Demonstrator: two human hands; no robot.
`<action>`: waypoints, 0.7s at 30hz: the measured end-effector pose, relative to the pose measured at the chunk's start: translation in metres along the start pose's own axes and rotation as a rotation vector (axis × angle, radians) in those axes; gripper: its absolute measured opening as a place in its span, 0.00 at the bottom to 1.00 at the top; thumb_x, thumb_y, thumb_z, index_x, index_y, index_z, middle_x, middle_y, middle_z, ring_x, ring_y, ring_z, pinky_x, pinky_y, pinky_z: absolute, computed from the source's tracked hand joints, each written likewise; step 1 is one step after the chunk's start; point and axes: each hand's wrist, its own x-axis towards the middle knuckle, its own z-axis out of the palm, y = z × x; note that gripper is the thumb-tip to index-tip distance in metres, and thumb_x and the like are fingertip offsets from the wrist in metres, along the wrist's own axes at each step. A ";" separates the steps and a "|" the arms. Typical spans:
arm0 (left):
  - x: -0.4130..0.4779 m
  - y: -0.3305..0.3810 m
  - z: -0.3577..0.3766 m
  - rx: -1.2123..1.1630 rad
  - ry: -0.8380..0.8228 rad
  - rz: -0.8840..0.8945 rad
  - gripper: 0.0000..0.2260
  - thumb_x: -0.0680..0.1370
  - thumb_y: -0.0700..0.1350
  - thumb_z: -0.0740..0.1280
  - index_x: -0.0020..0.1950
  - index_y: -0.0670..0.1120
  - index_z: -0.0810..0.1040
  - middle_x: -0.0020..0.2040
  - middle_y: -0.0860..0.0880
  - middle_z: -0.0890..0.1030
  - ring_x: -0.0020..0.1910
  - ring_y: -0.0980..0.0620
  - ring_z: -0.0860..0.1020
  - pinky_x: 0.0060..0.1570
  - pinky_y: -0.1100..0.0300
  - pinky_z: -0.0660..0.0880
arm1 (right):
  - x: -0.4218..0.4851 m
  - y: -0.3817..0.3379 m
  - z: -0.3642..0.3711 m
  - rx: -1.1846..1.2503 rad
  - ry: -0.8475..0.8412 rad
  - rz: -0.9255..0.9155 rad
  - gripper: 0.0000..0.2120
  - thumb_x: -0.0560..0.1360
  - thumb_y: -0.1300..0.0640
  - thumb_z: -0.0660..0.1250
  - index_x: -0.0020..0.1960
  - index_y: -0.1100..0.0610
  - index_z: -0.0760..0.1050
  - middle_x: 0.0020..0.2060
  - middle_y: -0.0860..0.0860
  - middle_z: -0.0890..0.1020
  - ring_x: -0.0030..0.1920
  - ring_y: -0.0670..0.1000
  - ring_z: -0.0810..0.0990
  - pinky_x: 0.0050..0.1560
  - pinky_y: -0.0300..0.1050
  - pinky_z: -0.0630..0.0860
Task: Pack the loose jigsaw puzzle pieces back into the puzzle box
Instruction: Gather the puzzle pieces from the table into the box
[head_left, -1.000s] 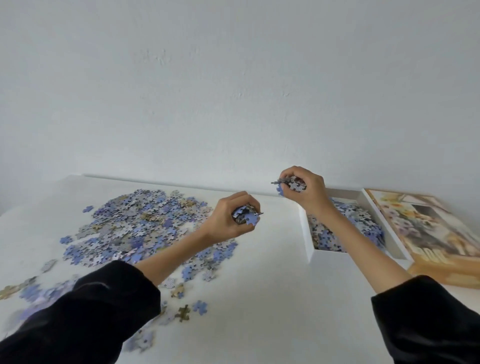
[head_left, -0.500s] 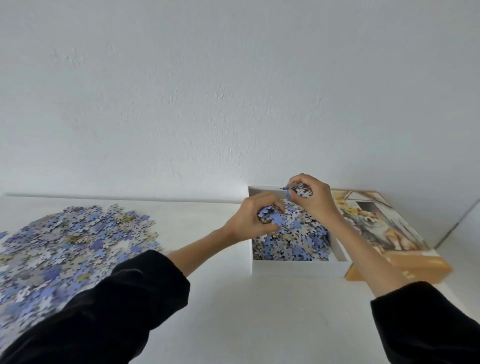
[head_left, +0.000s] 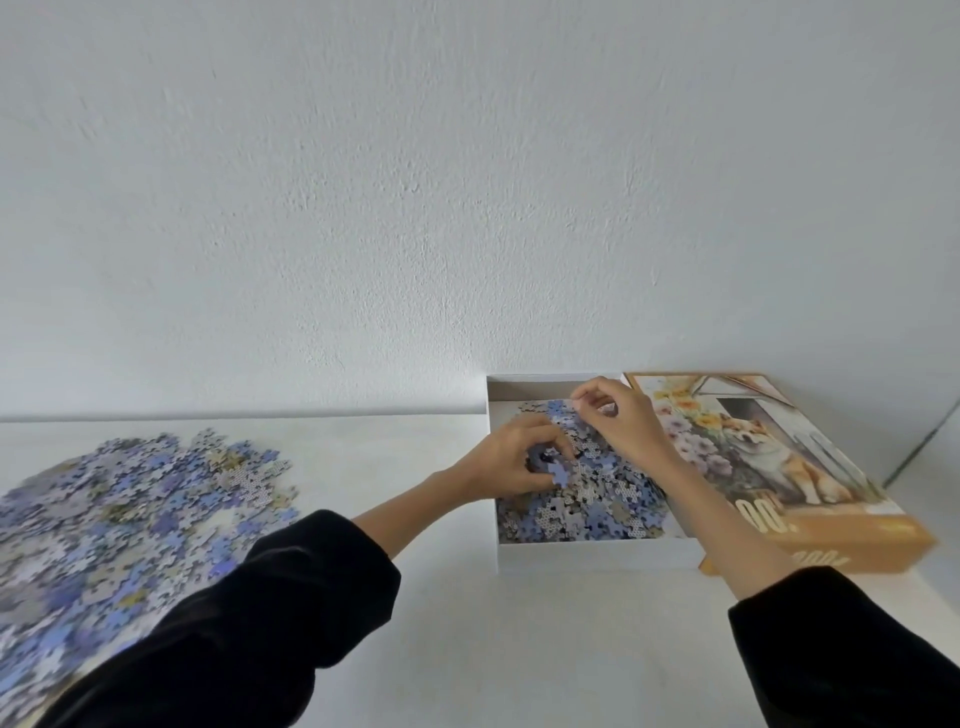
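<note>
Head: two hands (head_left: 511, 462) (head_left: 621, 423), one box (head_left: 571, 558), pieces (head_left: 597, 514)

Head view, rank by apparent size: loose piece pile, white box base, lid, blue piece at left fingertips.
1. loose piece pile, largest.
2-3. lid and white box base: look alike, arms cover parts; unranked.
4. blue piece pinched by left hand, smallest.

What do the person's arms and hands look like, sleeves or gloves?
Both arms wear loose black long sleeves, the left sleeve and right sleeve ending partway up the forearm. The left hand and right hand are bare: no gloves, rings or watch show.
</note>
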 end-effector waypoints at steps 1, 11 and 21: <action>-0.001 -0.003 0.001 -0.003 -0.008 -0.005 0.12 0.68 0.50 0.66 0.49 0.48 0.79 0.49 0.49 0.76 0.50 0.54 0.72 0.51 0.57 0.70 | 0.000 0.000 0.001 0.009 0.003 0.010 0.04 0.74 0.59 0.67 0.48 0.58 0.78 0.41 0.48 0.80 0.44 0.47 0.78 0.44 0.25 0.71; 0.005 -0.006 0.011 0.065 0.020 -0.010 0.07 0.70 0.47 0.71 0.48 0.51 0.79 0.49 0.51 0.77 0.51 0.54 0.72 0.56 0.44 0.69 | -0.011 0.000 0.008 0.054 0.080 0.009 0.06 0.76 0.57 0.64 0.47 0.57 0.79 0.39 0.47 0.81 0.42 0.43 0.80 0.43 0.35 0.76; 0.004 -0.001 0.001 0.188 -0.098 0.050 0.13 0.67 0.50 0.70 0.50 0.50 0.79 0.52 0.50 0.76 0.53 0.53 0.73 0.57 0.47 0.69 | -0.020 0.010 0.012 0.039 0.109 0.090 0.20 0.80 0.52 0.55 0.36 0.56 0.78 0.32 0.49 0.81 0.36 0.48 0.80 0.43 0.52 0.78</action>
